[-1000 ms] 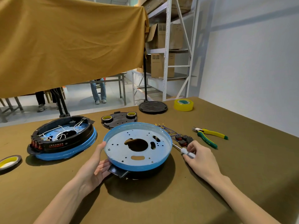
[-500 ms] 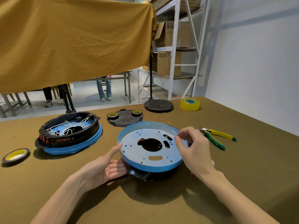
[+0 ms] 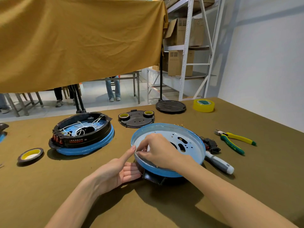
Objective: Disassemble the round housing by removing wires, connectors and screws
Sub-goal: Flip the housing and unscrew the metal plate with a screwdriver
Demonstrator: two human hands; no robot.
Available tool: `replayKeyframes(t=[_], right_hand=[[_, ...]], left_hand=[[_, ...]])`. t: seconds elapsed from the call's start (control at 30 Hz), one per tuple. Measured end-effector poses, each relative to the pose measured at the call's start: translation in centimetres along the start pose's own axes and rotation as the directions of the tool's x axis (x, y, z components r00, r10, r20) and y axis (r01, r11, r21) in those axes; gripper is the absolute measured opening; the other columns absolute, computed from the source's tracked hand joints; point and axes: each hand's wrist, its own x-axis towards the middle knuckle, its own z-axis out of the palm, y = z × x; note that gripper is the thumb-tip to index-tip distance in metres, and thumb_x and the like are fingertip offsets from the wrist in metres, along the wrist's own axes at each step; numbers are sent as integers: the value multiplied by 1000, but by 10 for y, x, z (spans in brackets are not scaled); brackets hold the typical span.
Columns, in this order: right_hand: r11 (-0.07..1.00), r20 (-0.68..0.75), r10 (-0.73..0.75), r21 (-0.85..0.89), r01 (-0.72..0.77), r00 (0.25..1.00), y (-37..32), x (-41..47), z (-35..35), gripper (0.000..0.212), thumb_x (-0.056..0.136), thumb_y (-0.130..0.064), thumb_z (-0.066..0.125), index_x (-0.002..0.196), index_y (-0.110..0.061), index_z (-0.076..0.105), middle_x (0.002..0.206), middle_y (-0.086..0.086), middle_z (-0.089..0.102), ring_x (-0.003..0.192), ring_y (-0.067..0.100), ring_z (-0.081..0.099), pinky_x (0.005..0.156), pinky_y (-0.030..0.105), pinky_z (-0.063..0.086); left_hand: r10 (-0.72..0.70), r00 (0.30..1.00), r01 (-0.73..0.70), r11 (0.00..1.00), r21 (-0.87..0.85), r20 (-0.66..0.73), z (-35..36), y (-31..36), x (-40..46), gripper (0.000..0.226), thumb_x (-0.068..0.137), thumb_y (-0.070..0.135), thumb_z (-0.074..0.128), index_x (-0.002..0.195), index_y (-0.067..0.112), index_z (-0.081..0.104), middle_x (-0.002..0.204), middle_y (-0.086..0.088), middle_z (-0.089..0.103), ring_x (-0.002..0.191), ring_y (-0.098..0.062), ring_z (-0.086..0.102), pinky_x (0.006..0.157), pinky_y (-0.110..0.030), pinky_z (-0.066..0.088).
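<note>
Hands [image 3: 162, 152] meet at round housing [image 3: 189, 137] left rim.

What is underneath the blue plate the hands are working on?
A black housing part shows under the blue plate's near edge, touched by the left hand. The plate and right hand cover the rest.

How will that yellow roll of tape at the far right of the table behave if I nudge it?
The yellow tape roll lies flat on its side, so it will probably slide on the table rather than roll. It looks hollow, hence likely light. Stood on edge, its round shape would probably let it roll away.
</note>
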Motion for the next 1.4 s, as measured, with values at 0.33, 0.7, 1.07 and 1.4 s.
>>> replayKeyframes(t=[0.33, 0.7, 1.07, 1.4], right_hand=[[995, -77, 18, 103, -10, 997, 5, -3, 8, 16, 101, -30, 60, 103, -19, 70, 98, -7, 66, 88, 7, 58, 80, 31, 53], [852, -144, 180, 518, -81, 973, 7, -6, -6, 10, 105, -14, 53, 97, -12, 59, 80, 5, 72, 62, 9, 64, 55, 21, 47], [876, -475, 475, 337, -346, 741, 91, -69, -74, 8, 99, -19, 61, 92, -19, 66, 79, 0, 71, 73, 14, 66, 69, 33, 55], [843, -183, 369, -348, -411, 911, 108, -89, -40, 21, 101, -34, 57, 112, -25, 72, 106, -5, 72, 99, 13, 64, 87, 30, 53]], left_hand=[[25, 1000, -25, 1000, 12, -14, 2, -1, 0, 96, 57, 61, 84, 120, -8, 60, 104, -23, 78, 97, -30, 78, 72, -34, 65], [37, 995, -36, 999, 6, -95, 10, 0, -2, 100, 46, 59, 86, 115, -7, 60, 93, -22, 79, 84, -30, 79, 60, -31, 63], [98, 961, -165, 954, -251, -260, 4, -3, -4, 104, 50, 51, 92, 131, -1, 51, 115, -29, 68, 94, -36, 76, 57, -35, 63], [123, 957, -193, 946, -259, -264, 8, -4, -8, 119, 51, 51, 88, 144, -5, 41, 117, -30, 64, 103, -37, 71, 74, -39, 59]])
